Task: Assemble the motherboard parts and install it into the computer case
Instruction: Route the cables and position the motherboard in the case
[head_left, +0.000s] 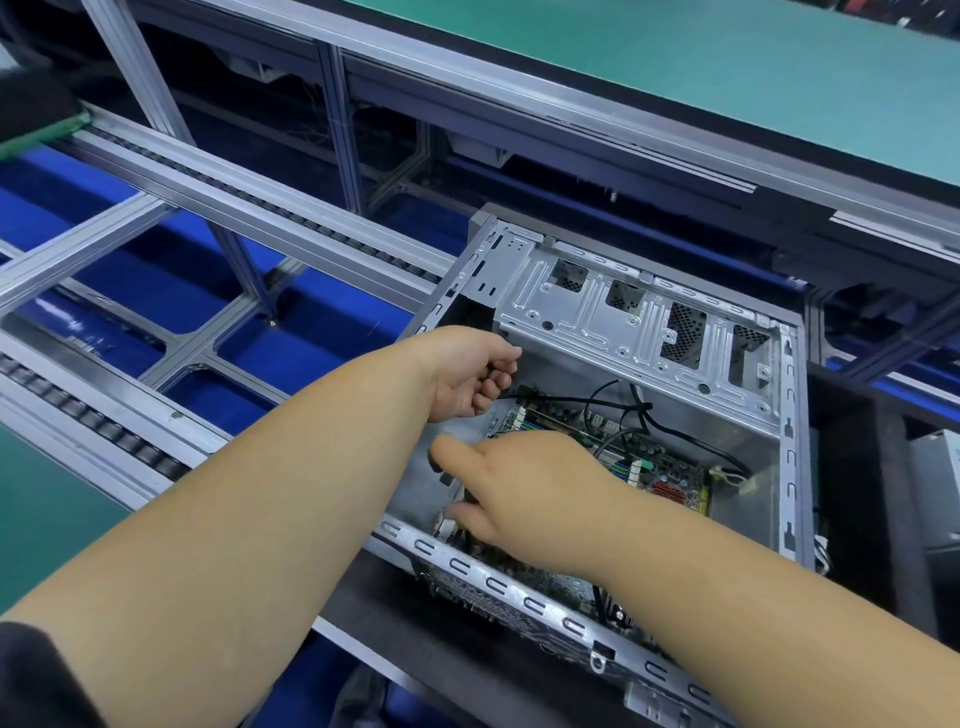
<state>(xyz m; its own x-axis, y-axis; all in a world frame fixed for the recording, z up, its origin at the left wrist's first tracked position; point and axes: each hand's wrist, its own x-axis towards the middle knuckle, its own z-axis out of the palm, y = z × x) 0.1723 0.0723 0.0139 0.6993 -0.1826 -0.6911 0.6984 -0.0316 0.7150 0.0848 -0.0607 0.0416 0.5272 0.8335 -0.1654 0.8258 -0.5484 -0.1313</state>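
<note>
Motherboard (660, 478): green printed board, flat on the floor of the open computer case (649, 322), under and between both hands. Surface crowded with small dark components, pale slot clips, one red connector block and a yellow strip along the right edge. Near edge hidden behind the case's front rail.

Computer case: bare silver sheet metal, lying on its side with the open face upward. Stamped ribs, round holes and perforated mesh windows on the far drive-bay panel; a row of C-shaped slots along the near rail. Rests on a dark pallet (395, 613).

Left hand (475, 374): reaches into the case's far-left corner, fingers curled inward, gripping a thin black cable (571, 399) that runs rightward over the board's far edge.

Right hand (524, 491): lies low over the board's near-left portion, thumb stretched out to the left, fingers bent downward onto the board; whether they pinch anything cannot be told.

Black wire bundle (641, 410): looped above the board, trailing to a white plug (727, 475) at the right.

Surroundings: aluminium-profile conveyor rails (249, 202) with dark rollers, blue flooring beneath, green bench mat (727, 67) beyond.
</note>
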